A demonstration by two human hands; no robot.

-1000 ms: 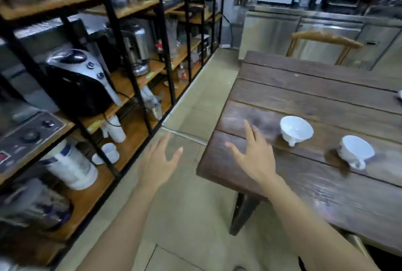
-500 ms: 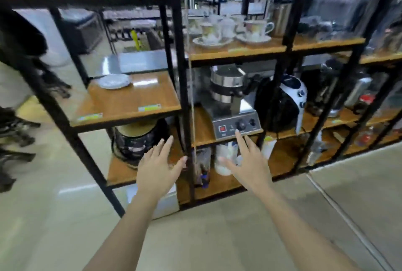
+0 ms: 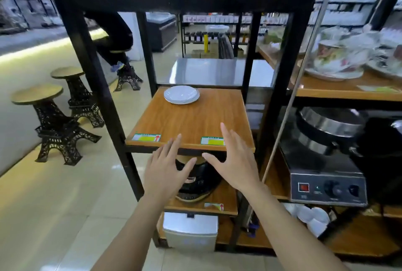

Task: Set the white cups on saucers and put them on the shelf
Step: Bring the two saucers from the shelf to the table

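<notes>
A small stack of white saucers [image 3: 181, 94] lies at the back left of a wooden shelf board [image 3: 191, 122] in a black metal rack. My left hand [image 3: 166, 170] and my right hand [image 3: 236, 161] hover side by side at the board's front edge, fingers spread, holding nothing. The saucers are well beyond both hands. No plain white cups are in view; flowered cups on saucers [image 3: 335, 59] stand on the neighbouring shelf at the right.
Black rack posts [image 3: 87, 70] frame the shelf. A black cooker [image 3: 200, 181] sits on the board below, a silver box [image 3: 190, 232] under it. A waffle maker [image 3: 326, 161] is at right. Two tower-shaped stools [image 3: 52, 118] stand on the floor at left, and a person [image 3: 113, 37] sits beyond.
The view has swung from the wooden table with two white cups to the rack. The shelf with the saucers is now straight ahead and closer. Both hands stay open.
</notes>
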